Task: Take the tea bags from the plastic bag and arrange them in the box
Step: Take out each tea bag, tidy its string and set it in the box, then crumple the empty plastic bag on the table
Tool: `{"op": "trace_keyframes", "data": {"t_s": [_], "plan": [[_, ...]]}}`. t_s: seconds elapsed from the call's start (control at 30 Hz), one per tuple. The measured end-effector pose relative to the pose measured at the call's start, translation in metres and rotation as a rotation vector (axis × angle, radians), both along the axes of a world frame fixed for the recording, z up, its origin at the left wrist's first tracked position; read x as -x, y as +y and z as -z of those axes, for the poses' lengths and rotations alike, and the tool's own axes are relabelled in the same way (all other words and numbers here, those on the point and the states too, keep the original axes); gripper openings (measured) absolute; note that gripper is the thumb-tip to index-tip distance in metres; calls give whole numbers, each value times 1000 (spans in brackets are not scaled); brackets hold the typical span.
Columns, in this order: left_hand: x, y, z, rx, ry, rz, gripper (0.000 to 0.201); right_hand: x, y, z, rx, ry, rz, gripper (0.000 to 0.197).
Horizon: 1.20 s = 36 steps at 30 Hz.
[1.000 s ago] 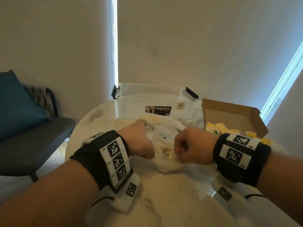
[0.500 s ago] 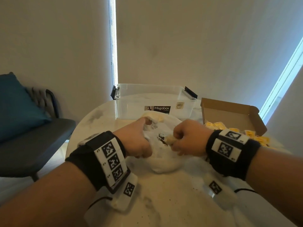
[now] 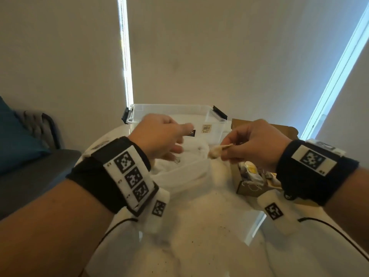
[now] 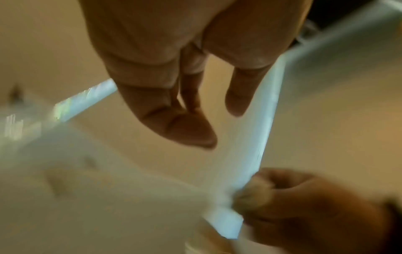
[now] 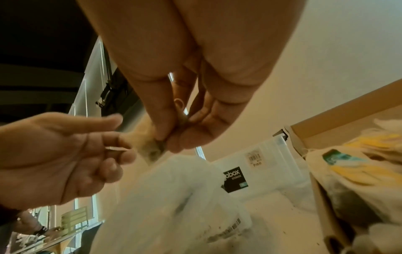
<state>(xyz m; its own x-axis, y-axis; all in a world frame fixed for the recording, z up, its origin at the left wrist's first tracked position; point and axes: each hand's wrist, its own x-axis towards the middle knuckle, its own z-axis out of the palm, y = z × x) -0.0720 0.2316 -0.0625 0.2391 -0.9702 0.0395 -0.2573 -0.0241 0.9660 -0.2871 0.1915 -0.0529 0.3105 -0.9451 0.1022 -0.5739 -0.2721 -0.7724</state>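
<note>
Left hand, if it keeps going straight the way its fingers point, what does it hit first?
Most likely the tea bag pinched by the right hand. The left hand is open, its fingers aimed across at it, above the plastic bag. Depth between them is unclear.

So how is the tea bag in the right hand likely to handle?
Probably light: the right hand lifts the tea bag with a fingertip pinch. Likely floppy, since it droops past the fingers. Possibly fragile: dark specks dot the table.

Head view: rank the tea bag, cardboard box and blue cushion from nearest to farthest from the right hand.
1. Tea bag: pinched in the right hand.
2. Cardboard box: just below that hand, on the right.
3. Blue cushion: far left.
</note>
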Motion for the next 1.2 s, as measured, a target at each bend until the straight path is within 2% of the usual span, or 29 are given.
{"op": "trace_keyframes", "data": {"t_s": [0.1,0.13,0.2,0.27,0.43,0.53,0.67,0.77,0.83,0.93,1.07,1.2], "plan": [[30,2,-9,-354,441,222,55,7,2,-6,123,1,-35,15],[39,3,-8,-393,545,288,57,10,3,-8,135,-10,-63,17],[55,4,-3,-380,655,383,47,16,6,-12,154,-11,-121,22],[70,2,4,-304,663,398,32,25,7,-15,166,1,-140,26],[95,-6,23,-139,638,295,17,43,7,-16,177,-87,-77,20],[110,-6,30,-101,657,285,18,50,8,-17,59,-180,-17,18],[131,-6,32,-115,691,304,15,66,8,-19,40,36,3,11],[143,-5,33,-145,634,338,20,80,7,-22,114,75,9,7],[145,-4,34,-168,540,355,24,91,2,-22,102,86,45,7],[132,-2,37,-165,427,339,27,109,-10,-14,29,220,85,5],[109,6,39,-120,357,292,19,125,-29,4,-40,458,69,7],[96,17,41,-105,362,293,16,121,-40,18,-85,546,69,12]]}}
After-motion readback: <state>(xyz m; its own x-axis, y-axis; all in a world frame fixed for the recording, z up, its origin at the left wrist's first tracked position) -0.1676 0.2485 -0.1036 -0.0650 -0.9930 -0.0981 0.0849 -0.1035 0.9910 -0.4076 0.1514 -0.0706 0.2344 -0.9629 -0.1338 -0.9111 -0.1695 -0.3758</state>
